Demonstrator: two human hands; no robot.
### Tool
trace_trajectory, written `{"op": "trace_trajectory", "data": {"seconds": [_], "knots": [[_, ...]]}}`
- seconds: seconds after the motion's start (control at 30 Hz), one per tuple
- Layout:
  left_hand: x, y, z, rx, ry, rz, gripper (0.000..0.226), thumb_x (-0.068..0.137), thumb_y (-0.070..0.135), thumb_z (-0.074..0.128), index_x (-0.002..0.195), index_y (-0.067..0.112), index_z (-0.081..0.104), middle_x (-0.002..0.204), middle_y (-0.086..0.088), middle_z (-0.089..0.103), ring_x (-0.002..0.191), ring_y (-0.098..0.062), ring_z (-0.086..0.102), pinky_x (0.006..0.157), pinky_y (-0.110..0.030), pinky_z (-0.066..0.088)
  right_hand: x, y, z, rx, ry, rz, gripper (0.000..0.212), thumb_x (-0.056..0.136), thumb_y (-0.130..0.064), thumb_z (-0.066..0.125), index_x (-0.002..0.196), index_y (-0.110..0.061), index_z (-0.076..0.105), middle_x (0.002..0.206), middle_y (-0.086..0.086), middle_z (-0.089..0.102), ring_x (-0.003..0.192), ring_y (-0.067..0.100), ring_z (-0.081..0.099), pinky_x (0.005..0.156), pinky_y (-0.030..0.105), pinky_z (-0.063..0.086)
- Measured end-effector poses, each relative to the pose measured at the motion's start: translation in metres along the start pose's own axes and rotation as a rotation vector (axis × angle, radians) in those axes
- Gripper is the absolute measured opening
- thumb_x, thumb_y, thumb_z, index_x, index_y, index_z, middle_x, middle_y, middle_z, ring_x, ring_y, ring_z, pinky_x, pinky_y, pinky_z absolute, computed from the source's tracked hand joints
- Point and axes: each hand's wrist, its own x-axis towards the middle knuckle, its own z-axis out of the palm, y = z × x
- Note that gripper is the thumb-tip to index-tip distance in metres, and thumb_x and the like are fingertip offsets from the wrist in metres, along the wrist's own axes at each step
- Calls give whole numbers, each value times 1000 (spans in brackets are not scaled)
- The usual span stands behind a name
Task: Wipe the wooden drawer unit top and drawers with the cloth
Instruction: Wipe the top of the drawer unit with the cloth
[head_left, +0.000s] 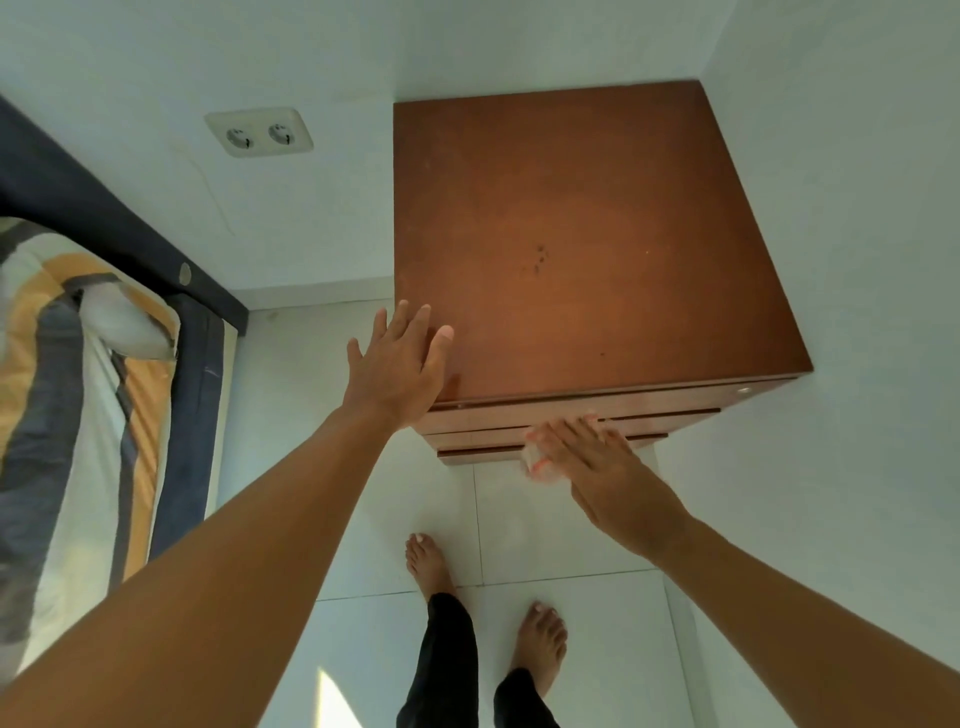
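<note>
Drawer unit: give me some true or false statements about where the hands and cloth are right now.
1. The left hand rests open on the drawer unit top's near left corner. True.
2. The cloth lies on the top. False: the right hand presses it against the drawers.
3. A double wall socket sits left of the unit. True.
4. The person wears shoes. False: the feet are bare.

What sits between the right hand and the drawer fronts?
In the head view, a pale cloth lies between the right hand and the drawer fronts; only part of it shows.
</note>
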Motion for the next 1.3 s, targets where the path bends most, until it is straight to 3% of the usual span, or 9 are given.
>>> {"op": "trace_trajectory", "data": {"seconds": [0.1,0.3,0.47,0.6,0.8,1.03,1.1,1.2,1.3], "knots": [[1,-6,-3,17,8,11,65,106,58,16,162,26,24,172,-2,14,159,-28,4,122,-63,4,-34,-3,7,33,-47,45,74,84,-5,73,151,-6,43,154,17,49,141,34,49,100,51,55],[17,-10,-25,33,8,-13,69,104,64,14,163,29,21,172,-2,12,159,-28,0,123,-64,3,0,4,-42,250,57,26,57,100,-10,42,156,-15,38,163,7,37,151,27,35,118,51,38],[51,-3,-60,27,27,16,67,104,62,15,162,30,24,172,-1,12,159,-28,1,123,-63,7,120,26,-98,354,242,208,56,101,-11,43,155,-21,41,161,3,41,149,23,38,120,45,37],[101,-12,-85,16,23,53,68,103,65,14,162,31,25,172,1,14,159,-26,2,124,-62,9,229,44,-129,413,251,333,58,101,-10,44,155,-27,39,163,1,38,150,19,34,120,36,27],[195,-31,-111,14,-11,81,69,103,65,14,161,30,26,172,1,14,159,-25,2,123,-60,9,375,68,-134,449,184,300,58,101,-15,40,156,-34,35,163,1,36,152,20,29,124,48,20],[313,-50,-130,37,-48,140,67,105,62,17,162,29,25,172,1,14,159,-26,3,124,-59,12,491,104,-113,365,167,244,56,98,-19,42,154,-22,40,156,4,44,142,27,42,119,45,33],[338,-51,-128,57,-65,164,62,107,56,19,162,29,25,172,1,14,159,-27,3,123,-58,14,508,113,-103,303,96,226,54,102,-29,38,156,-22,38,161,6,39,148,29,35,123,48,26],[364,-53,-121,106,-90,219,57,109,46,21,161,25,26,171,3,14,158,-29,4,121,-59,18,515,122,-82,141,-120,208,58,108,-41,25,163,-28,15,172,2,9,159,25,6,127,51,5],[372,-60,-111,151,-83,290,59,108,44,20,162,20,23,171,4,14,158,-32,6,119,-60,24,510,124,-66,88,-128,214,62,108,-47,17,164,-30,-2,172,-2,-9,159,21,-9,127,49,-4]]}}
